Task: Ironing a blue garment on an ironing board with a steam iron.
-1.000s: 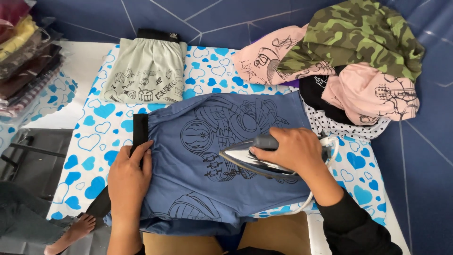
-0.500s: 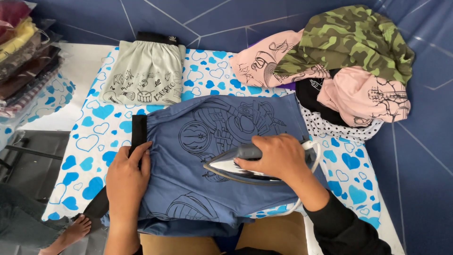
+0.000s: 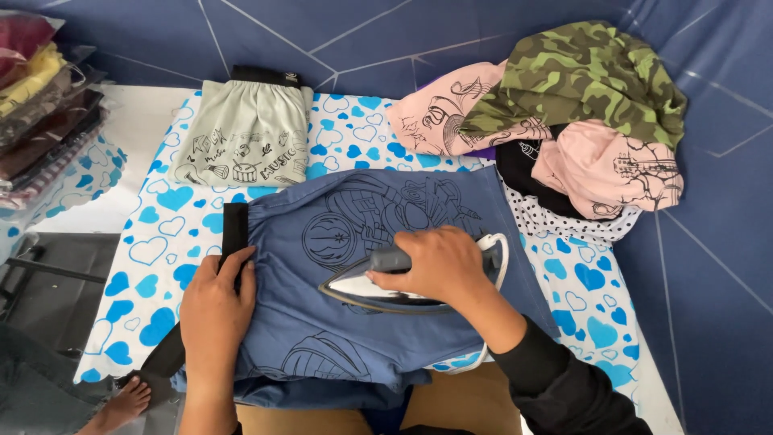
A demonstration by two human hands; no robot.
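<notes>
— What was the right hand (image 3: 441, 264) doing?

— Its fingers were clenched round the handle of the iron (image 3: 403, 282), which sat flat on the blue shorts (image 3: 354, 322), its pointed tip aimed toward the left hand (image 3: 216, 310).

— And the left one?

— Released, not gripping anything. The palm lay flat on the blue shorts, with the fingertips touching the black waistband (image 3: 234, 229) at the garment's edge, pressing the cloth down on the surface (image 3: 173, 234), which had a white cover with blue hearts.

— Where did the blue shorts lie, then?

— Spread out under both hands, printed side up. The line drawing on the fabric showed just beyond the right hand's fingers, and another bit of the print showed between the two wrists, nearer the person.

— Anything else close by?

— Beyond the left hand's fingers, well apart, lay folded grey shorts (image 3: 245, 137) with small black drawings and a dark waistband. Beyond the right hand's fingers sat a heap of clothes: a pink garment (image 3: 439, 117) with black line art, a camouflage piece (image 3: 580, 80) on top, another pink piece (image 3: 612, 169), and something black with a white dotted cloth (image 3: 555, 217) beneath it, just beside the edge of the blue shorts.

— And off to the far side of the left hand?

— A stack of folded clothes in clear bags (image 3: 36, 105), well away. A bare foot (image 3: 125, 403) showed on the floor below the surface's edge.
</notes>
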